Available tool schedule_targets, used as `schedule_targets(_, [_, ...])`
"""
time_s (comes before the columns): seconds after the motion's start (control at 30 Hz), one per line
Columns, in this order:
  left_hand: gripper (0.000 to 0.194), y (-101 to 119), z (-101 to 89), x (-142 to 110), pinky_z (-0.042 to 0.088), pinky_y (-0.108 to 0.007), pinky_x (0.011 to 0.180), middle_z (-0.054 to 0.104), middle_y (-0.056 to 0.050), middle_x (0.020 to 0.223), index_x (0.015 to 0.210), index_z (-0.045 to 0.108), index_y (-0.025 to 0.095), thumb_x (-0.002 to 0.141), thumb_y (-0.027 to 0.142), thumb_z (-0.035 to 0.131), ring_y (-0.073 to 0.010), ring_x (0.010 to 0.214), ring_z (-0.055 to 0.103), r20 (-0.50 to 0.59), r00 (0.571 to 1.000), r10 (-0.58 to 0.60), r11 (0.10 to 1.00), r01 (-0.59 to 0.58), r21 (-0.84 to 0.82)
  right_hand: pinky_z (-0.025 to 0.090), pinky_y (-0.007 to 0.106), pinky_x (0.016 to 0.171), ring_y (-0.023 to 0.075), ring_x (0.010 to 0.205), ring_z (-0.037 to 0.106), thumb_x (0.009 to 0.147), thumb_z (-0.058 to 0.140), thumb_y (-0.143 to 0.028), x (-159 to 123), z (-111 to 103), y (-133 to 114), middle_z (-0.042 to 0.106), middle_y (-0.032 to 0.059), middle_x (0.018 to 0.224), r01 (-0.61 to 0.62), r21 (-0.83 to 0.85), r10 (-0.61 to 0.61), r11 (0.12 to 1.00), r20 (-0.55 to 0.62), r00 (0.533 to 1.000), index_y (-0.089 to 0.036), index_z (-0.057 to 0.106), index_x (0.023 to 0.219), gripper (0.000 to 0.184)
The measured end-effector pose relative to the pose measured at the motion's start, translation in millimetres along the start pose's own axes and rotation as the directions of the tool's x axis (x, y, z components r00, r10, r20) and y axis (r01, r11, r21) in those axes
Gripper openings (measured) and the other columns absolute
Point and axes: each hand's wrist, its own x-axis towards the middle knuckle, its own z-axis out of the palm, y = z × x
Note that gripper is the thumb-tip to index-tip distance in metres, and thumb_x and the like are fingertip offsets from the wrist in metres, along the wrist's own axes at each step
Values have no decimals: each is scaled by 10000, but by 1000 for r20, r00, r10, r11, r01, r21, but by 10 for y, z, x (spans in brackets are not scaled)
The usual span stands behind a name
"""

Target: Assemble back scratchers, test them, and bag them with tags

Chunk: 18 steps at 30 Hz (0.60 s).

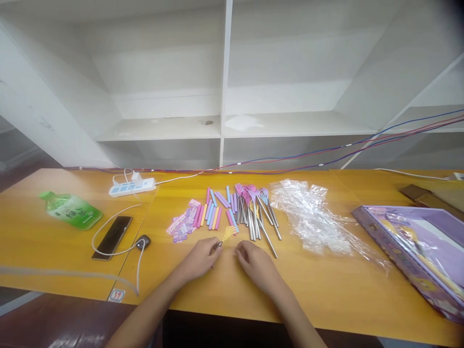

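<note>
My left hand is closed around the metal shaft of a back scratcher with a yellow claw-shaped head. Most of its shaft is hidden by the fingers. To the right, my right hand rests low over the table with curled fingers; whatever is inside them, if anything, is hidden. Just beyond lie several more back scratchers with silver rods and pink, purple, blue and yellow heads. Beside them are coloured handle sleeves in pink, blue, yellow and purple. Printed cards form a loose pile on their left.
Clear plastic bags are heaped on the right, next to a purple box with wrapped items. On the left are a green bottle, a phone, a small black device, white cables and a power strip. Shelving stands behind.
</note>
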Motion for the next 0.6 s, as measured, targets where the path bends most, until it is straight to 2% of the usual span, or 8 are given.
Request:
schedule_targets(0.07, [345, -45, -22, 109, 419, -246, 501, 586, 33, 613, 876, 516, 221, 1026, 526, 461, -159, 502, 609, 61, 998, -32, 982, 42, -183, 363, 286, 647, 201, 751, 639, 1008, 475, -318, 56, -92, -11, 703, 22, 856, 21, -34, -21, 999, -4, 1000, -244, 612, 921, 179])
schedule_targets(0.13, [376, -102, -45, 217, 388, -220, 449, 579, 46, 604, 933, 541, 212, 1015, 572, 473, -141, 454, 588, 45, 999, -25, 959, 37, -281, 348, 280, 638, 190, 740, 631, 1003, 479, -318, 161, -233, 37, 704, 24, 853, 27, -63, -28, 998, -29, 999, -239, 624, 903, 193])
schedule_targets(0.2, [393, -176, -62, 296, 339, -201, 428, 533, 69, 575, 976, 572, 201, 1010, 583, 487, -107, 408, 507, -62, 998, 7, 954, -26, -297, 333, 278, 629, 181, 718, 615, 1008, 474, -335, 315, -424, 154, 698, 25, 836, 2, -100, -11, 995, -81, 997, -232, 628, 879, 226])
schedule_targets(0.3, [412, -314, -67, 340, 283, -198, 426, 401, 106, 523, 989, 588, 191, 1013, 590, 487, -79, 392, 353, -250, 968, 30, 934, -116, -338, 309, 286, 620, 175, 684, 575, 1016, 461, -346, 588, -757, 450, 678, 39, 808, -110, -219, 60, 969, -225, 973, -216, 627, 853, 266])
schedule_targets(0.37, [412, -404, -61, 336, 254, -201, 412, 385, 108, 549, 1013, 571, 194, 1023, 590, 456, -74, 394, 315, -306, 952, 13, 889, -152, -433, 310, 291, 626, 178, 704, 567, 1009, 464, -340, 746, -949, 709, 680, 58, 860, -198, -276, 98, 941, -338, 936, -207, 641, 871, 261])
schedule_targets(0.43, [391, -469, -59, 331, 235, -203, 399, 415, 100, 577, 1038, 555, 199, 1029, 570, 430, -72, 385, 313, -307, 952, 5, 854, -164, -493, 342, 298, 654, 190, 774, 581, 1006, 452, -334, 852, -1061, 989, 687, 87, 997, -273, -272, 114, 923, -484, 868, -198, 666, 958, 258])
schedule_targets(0.53, [366, -504, -71, 348, 254, -202, 403, 438, 92, 583, 1044, 556, 201, 1024, 541, 422, -73, 380, 327, -289, 957, 9, 865, -153, -478, 412, 357, 797, 265, 988, 583, 999, 435, -325, 918, -1046, 1378, 664, 152, 1173, -353, -298, 76, 887, -659, 748, -161, 668, 1169, 332])
schedule_targets(0.6, [358, -497, -85, 374, 280, -203, 424, 430, 93, 560, 1043, 566, 200, 1027, 528, 423, -79, 390, 337, -295, 955, 23, 891, -153, -427, 406, 446, 923, 339, 1153, 520, 982, 473, -367, 923, -957, 1571, 640, 191, 1280, -385, -348, 55, 855, -677, 734, -145, 634, 1295, 416])
